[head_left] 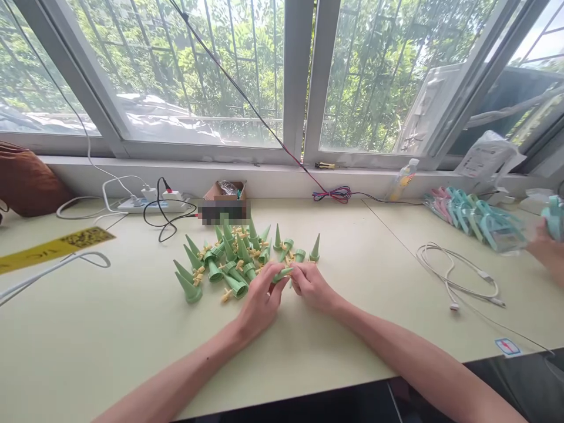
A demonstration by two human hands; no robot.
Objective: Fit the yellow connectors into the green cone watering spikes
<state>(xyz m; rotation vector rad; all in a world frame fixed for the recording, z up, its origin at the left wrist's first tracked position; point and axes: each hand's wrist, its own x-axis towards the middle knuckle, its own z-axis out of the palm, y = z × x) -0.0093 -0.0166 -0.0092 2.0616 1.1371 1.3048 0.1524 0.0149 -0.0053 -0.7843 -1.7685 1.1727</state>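
Observation:
My left hand (263, 294) is closed around a green plastic watering spike (282, 274), a cone held low over the table. At the spike's right end, the fingers of my right hand (314, 286) are pinched together against it; a small yellowish part may be between them, but the fingertips mostly cover it. Just beyond and left of my hands lies a pile of similar green spikes (229, 249), several with yellow valve pieces (227, 295) on them. Some stand upright on their caps, others lie on their sides. One upright spike (315, 248) stands at the pile's right edge.
Behind the pile are a small cardboard box (214, 191) and a power strip (154, 204) with cables. To the right lie a coiled white cable (458, 273) and bagged pastel items (476, 217). Another person's hand (546, 247) is at the far right. A yellow strip (57, 249) juts in from the left.

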